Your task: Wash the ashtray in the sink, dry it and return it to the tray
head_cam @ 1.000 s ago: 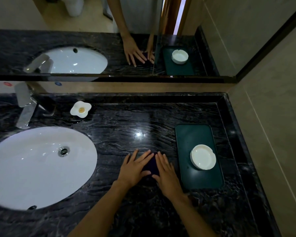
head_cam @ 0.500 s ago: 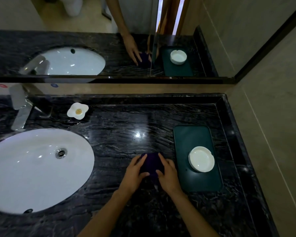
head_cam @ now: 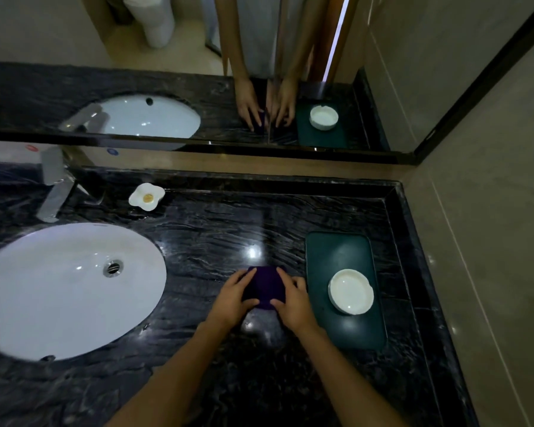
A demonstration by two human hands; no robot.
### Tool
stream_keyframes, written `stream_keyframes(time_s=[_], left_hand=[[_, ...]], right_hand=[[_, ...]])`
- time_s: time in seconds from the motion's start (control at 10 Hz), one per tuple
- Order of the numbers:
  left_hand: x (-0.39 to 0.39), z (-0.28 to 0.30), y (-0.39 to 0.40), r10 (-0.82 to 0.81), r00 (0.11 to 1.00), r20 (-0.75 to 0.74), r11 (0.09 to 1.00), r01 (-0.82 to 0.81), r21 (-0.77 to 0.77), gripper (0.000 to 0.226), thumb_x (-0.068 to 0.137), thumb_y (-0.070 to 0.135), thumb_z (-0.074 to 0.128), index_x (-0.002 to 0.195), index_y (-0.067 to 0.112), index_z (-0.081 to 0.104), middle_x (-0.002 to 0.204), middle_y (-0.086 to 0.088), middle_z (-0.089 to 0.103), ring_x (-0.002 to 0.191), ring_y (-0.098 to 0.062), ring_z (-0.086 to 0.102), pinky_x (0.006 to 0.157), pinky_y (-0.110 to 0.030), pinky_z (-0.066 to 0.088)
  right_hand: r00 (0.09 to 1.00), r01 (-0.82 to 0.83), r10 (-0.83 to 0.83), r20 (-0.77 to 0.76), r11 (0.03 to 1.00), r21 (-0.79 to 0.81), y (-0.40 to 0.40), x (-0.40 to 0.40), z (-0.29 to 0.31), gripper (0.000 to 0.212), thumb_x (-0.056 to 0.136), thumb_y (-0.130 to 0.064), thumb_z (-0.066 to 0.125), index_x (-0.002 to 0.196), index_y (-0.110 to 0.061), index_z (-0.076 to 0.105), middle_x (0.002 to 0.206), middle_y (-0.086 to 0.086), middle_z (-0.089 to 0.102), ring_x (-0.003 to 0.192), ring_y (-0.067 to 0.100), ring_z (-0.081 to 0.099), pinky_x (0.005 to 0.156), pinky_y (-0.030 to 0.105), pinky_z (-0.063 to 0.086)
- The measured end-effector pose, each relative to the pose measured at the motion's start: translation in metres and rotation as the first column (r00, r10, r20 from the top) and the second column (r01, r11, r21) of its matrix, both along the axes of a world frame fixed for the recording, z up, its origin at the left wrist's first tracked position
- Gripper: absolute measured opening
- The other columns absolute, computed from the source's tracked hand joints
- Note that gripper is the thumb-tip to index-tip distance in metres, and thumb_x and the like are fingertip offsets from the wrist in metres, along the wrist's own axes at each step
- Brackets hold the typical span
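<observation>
The white round ashtray [head_cam: 350,291] sits on the dark green tray [head_cam: 336,251] at the right of the black marble counter. A folded dark purple cloth [head_cam: 265,285] lies on the counter just left of the tray. My left hand [head_cam: 232,298] grips the cloth's left side and my right hand [head_cam: 292,302] grips its right side, thumbs on top. The white oval sink [head_cam: 59,291] is at the left, with a chrome tap [head_cam: 54,186] behind it.
A small white flower-shaped dish [head_cam: 146,197] with a yellow centre stands behind the sink. A mirror [head_cam: 198,72] runs along the back and a beige wall [head_cam: 481,241] closes the right side. The counter's raised edge [head_cam: 413,241] borders the tray.
Both hands went from lying flat over the cloth to gripping its two sides. The cloth now shows between them. The view shifted slightly.
</observation>
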State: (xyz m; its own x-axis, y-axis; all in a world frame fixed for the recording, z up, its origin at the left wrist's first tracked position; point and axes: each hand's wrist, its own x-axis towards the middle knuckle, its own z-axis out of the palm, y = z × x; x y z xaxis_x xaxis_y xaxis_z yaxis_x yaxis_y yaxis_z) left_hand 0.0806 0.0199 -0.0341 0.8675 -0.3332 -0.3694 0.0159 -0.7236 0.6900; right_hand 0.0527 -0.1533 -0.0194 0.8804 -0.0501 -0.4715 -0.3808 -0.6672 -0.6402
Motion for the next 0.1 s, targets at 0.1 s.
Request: stream_keyframes(time_s=[0.1], left_hand=[[-0.0108, 0.0152, -0.002, 0.149, 0.986, 0.074, 0.982, -0.139, -0.129, 0.065, 0.094, 0.03, 0.067, 0.15, 0.009, 0.041, 0.148, -0.008, 0.044, 0.128, -0.013, 0.046, 0.105, -0.016, 0.033]], right_hand=[[0.997, 0.068, -0.07, 0.025, 0.996, 0.062, -0.0061, 0.0025, 0.0208, 0.074, 0.087, -0.013, 0.073, 0.151, -0.021, 0.037, 0.133, 0.011, 0.038, 0.121, 0.025, 0.052, 0.109, 0.027, 0.04]])
